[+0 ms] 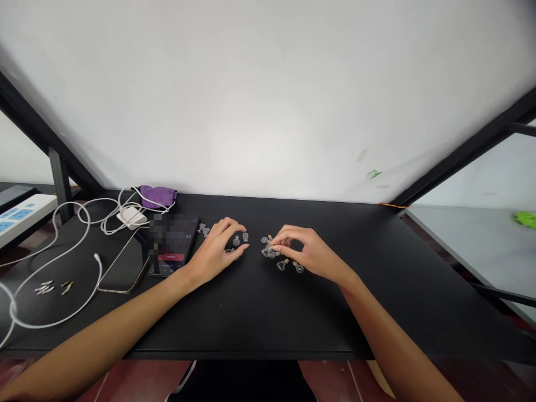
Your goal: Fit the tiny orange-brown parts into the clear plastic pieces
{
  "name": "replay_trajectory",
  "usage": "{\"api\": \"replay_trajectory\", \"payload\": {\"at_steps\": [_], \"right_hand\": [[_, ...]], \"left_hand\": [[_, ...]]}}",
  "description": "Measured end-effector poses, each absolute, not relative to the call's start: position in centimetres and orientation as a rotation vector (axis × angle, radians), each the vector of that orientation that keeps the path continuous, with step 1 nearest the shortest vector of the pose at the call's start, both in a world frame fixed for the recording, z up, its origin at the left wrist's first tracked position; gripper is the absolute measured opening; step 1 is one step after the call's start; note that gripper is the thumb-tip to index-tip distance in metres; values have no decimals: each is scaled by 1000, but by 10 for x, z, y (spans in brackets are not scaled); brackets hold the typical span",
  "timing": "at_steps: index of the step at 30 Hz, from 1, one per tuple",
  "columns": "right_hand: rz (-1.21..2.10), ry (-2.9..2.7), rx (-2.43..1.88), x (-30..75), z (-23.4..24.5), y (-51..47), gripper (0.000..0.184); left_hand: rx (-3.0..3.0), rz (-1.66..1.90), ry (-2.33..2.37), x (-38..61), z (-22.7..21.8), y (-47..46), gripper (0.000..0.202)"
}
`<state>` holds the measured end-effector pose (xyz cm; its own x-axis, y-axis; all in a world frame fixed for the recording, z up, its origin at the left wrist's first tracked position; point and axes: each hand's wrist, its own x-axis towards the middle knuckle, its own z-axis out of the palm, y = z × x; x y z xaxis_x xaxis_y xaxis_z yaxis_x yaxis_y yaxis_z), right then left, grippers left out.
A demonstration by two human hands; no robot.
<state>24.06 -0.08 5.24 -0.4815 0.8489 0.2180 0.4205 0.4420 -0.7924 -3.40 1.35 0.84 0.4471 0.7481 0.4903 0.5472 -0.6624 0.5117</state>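
My left hand rests on the black table with thumb and index finger apart. Near its fingertips lie small clear glass bottles, and several more sit behind the hand. To the right, my right hand has thumb and index finger pinched at a tiny glass bottle, whose top the fingers partly cover. Around and below those fingers is a loose group of corked glass bottles, one of them a heart-like bottle. The fingers hide part of this group.
Left of my hands lie a phone with its screen lit and a second dark phone. A white cable loops around a charger. Small metal pieces, a purple pouch and a power strip are further left.
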Motion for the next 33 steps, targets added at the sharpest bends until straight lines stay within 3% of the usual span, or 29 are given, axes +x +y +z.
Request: {"api": "replay_trajectory", "payload": {"at_steps": [9, 16, 25, 33], "right_hand": [[909, -2330, -1190, 249, 49, 1, 23], [855, -2427, -1169, 252, 47, 3, 26], [696, -2208, -1506, 299, 52, 19, 26], [945, -2233, -1602, 318, 43, 25, 31]], "left_hand": [[2594, 782, 1121, -30, 1, 11, 29], [2605, 815, 1064, -29, -2, 12, 23], [2582, 856, 942, -26, -2, 2, 16], [2549, 870, 819, -23, -2, -5, 16]]}}
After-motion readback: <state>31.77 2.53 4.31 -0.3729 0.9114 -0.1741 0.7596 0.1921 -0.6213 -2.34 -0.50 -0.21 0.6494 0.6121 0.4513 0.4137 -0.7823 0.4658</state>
